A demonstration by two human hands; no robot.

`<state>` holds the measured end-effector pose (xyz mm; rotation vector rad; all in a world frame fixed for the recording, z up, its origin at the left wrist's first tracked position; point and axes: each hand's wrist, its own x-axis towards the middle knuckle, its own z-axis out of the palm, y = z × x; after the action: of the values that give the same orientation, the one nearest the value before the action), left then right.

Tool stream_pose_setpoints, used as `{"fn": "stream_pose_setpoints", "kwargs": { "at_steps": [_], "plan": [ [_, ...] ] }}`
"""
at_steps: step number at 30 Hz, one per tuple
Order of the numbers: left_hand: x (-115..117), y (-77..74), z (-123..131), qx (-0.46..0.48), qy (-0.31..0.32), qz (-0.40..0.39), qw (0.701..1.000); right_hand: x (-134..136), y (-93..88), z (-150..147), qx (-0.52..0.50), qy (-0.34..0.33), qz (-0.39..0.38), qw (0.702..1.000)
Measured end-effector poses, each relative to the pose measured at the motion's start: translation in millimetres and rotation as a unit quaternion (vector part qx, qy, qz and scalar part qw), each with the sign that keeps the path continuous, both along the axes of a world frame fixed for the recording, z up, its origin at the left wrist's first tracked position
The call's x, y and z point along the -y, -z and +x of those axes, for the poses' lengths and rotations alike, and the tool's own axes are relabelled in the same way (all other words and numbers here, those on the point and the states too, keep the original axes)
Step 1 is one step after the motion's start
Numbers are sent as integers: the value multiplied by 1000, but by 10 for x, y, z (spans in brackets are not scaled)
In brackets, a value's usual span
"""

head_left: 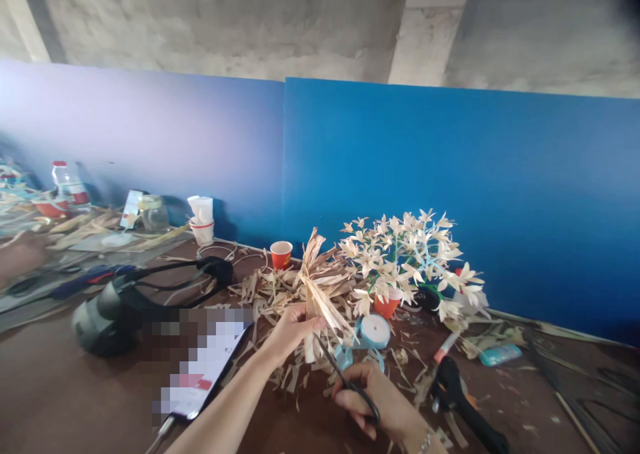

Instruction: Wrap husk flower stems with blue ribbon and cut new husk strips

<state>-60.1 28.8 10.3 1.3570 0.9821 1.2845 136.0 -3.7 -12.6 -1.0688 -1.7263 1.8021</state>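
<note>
My left hand [296, 331] pinches a piece of dried corn husk [325, 301], which fans out up and to the right. In my right hand [365, 394] is a pair of scissors [336, 362], its fingers through the handles and the dark blades pointing up and left, close under the husk. Whether the blades touch the husk I cannot tell. Behind the left hand lies a heap of husk strips [273, 294]. Beyond the right hand sit a roll of white ribbon [375, 331] and a loose curl of light-blue ribbon [345, 358].
White husk flowers [400, 244] stand in a red paper cup [387, 303]. A black glue gun [463, 407] lies at right, near a turquoise packet [500, 355]. At left are a phone [210, 367] on a cable, a dark headset-like device [107, 317] and another person's blurred hand [23, 254].
</note>
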Motion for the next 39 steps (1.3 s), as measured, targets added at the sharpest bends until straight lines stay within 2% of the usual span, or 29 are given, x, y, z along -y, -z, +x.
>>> {"fn": "stream_pose_setpoints", "kwargs": {
  "at_steps": [9, 12, 14, 16, 18, 19, 21, 24, 26, 28, 31, 33, 34, 35, 37, 39],
  "plan": [
    [-26, 46, 9, 1, -11, -4, 1000, -5, -30, -25, 49, 2, 24, 998],
    [-44, 55, 2, 0, -42, -16, 999, -25, -93, 37, 101, 21, 39, 994],
    [-59, 50, -17, 3, -81, -13, 997, -43, -172, 125, 159, 45, 84, 983],
    [-81, 43, -50, -7, -127, -2, 992, -65, -267, 234, 233, 82, 188, 951],
    [-112, 41, -95, -68, -170, 19, 983, -91, -354, 336, 334, 123, 300, 885],
    [-130, 43, -121, -109, -187, 30, 976, -104, -385, 377, 380, 143, 329, 853],
    [-162, 56, -174, -186, -211, 51, 958, -129, -413, 430, 450, 171, 346, 805],
    [-181, 92, -241, -225, -230, 51, 945, -160, -371, 444, 501, 200, 347, 767],
    [-171, 117, -272, -277, -248, 41, 927, -181, -314, 432, 510, 203, 341, 763],
    [-151, 130, -288, -349, -288, 49, 890, -211, -255, 422, 507, 198, 322, 775],
    [-119, 99, -276, -414, -379, 113, 820, -285, -186, 427, 486, 192, 297, 799],
    [-92, 44, -238, -421, -404, 173, 794, -341, -156, 447, 468, 188, 285, 815],
    [-74, 13, -209, -423, -389, 202, 793, -365, -146, 460, 460, 186, 279, 822],
    [-52, -17, -174, -426, -347, 233, 802, -383, -139, 474, 453, 184, 273, 829],
    [-2, -54, -93, -440, -199, 276, 831, -394, -140, 496, 442, 178, 260, 840],
    [49, -52, -14, -457, -52, 273, 845, -363, -161, 497, 435, 172, 257, 846]
  ]
}}
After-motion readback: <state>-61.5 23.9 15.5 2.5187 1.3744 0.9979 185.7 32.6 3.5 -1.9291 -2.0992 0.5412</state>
